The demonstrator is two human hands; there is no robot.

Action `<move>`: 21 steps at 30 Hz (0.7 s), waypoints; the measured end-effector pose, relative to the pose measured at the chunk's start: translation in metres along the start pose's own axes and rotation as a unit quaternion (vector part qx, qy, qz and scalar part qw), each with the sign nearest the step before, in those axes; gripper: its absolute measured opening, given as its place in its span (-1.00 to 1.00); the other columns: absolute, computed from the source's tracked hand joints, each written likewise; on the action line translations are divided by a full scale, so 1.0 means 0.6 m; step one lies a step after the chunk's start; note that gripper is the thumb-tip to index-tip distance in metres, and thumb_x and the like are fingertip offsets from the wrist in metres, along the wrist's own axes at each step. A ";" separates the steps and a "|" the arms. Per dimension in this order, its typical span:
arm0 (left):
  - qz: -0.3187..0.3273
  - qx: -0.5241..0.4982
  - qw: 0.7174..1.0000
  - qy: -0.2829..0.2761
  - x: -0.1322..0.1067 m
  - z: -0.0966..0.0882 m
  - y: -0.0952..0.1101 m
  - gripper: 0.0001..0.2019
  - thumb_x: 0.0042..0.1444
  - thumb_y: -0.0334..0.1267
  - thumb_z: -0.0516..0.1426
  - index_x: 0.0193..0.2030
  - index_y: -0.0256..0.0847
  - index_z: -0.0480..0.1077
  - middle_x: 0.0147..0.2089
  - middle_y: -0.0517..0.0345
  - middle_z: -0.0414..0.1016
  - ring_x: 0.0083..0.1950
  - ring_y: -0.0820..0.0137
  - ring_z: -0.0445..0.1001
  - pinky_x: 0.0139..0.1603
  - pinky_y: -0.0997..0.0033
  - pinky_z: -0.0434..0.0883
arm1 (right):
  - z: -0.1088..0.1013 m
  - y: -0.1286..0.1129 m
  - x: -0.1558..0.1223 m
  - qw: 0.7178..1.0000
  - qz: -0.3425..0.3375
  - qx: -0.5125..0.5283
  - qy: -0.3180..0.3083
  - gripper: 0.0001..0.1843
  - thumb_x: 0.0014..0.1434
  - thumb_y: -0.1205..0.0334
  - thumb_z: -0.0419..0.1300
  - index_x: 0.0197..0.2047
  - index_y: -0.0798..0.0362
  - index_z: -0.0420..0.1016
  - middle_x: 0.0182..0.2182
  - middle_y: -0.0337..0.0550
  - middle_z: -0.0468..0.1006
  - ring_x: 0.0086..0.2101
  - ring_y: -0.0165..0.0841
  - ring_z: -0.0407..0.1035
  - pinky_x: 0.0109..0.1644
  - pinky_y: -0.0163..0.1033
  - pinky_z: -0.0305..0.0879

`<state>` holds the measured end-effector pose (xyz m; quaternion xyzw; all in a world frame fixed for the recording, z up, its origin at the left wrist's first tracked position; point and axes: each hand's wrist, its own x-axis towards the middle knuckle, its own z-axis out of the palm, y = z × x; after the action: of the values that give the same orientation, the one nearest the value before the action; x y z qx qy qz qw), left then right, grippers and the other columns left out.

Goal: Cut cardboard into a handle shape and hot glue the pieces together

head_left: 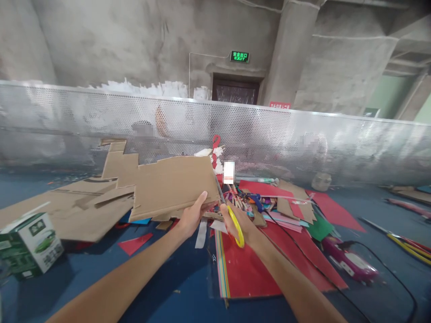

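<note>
A piece of brown cardboard (173, 184) with a stepped left edge is held up over the blue table. My left hand (192, 216) grips its lower right part, thumb on the near face and fingers mostly hidden behind. In my right hand (237, 222) is a pair of scissors (239, 233) with yellow handles. Their blades point up and away, at the cardboard's right edge. Whether the blades are cutting into it I cannot tell. Beneath my right hand lies a stack of red paper (251, 273) with coloured edges.
More cardboard (90, 215) and a green-and-white box (33, 244) are at left. A blue glue gun (257, 202) lies amid paper scraps. At right are a purple device (350, 260) with a black cord and another pair of scissors (397, 240). A perforated metal screen (101, 112) stands behind.
</note>
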<state>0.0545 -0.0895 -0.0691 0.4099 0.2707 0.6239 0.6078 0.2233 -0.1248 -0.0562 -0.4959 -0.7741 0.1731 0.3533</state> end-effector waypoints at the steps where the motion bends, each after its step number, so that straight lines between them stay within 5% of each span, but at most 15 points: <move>1: -0.004 0.001 1.000 0.001 -0.001 0.000 -0.002 -0.70 0.17 -0.10 0.29 -0.10 -0.30 0.62 -0.03 -0.08 0.68 0.07 0.09 0.62 0.29 0.08 0.43 | -0.001 -0.001 0.000 1.000 0.000 -0.021 -0.002 -0.40 0.46 -0.17 -0.27 -0.12 0.06 0.43 -0.34 -0.01 0.58 -0.25 -0.16 0.52 -0.12 -0.16 0.36; 7: -0.009 -0.012 1.000 -0.006 -0.003 0.002 -0.001 -0.71 0.14 -0.08 0.31 -0.14 -0.28 0.63 -0.05 -0.06 0.69 0.08 0.08 0.61 0.28 0.09 0.43 | -0.001 -0.004 0.000 0.997 0.015 -0.073 0.011 -0.41 0.46 -0.13 -0.25 0.00 0.11 0.43 -0.14 0.14 0.62 -0.09 -0.04 0.53 -0.06 -0.13 0.35; 21: -0.002 -0.032 0.999 -0.004 -0.006 0.007 -0.001 -0.66 0.11 -0.08 0.33 -0.09 -0.30 0.60 -0.03 -0.06 0.69 0.06 0.11 0.63 0.29 0.09 0.42 | 0.012 -0.002 -0.003 0.997 -0.031 -0.063 0.044 -0.48 0.50 -0.06 -0.26 -0.21 0.03 0.38 -0.36 -0.07 0.56 -0.32 -0.22 0.47 -0.24 -0.22 0.26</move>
<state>0.0581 -0.0934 -0.0682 0.3921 0.2485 0.6295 0.6231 0.2181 -0.1261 -0.0612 -0.4998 -0.7825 0.0911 0.3600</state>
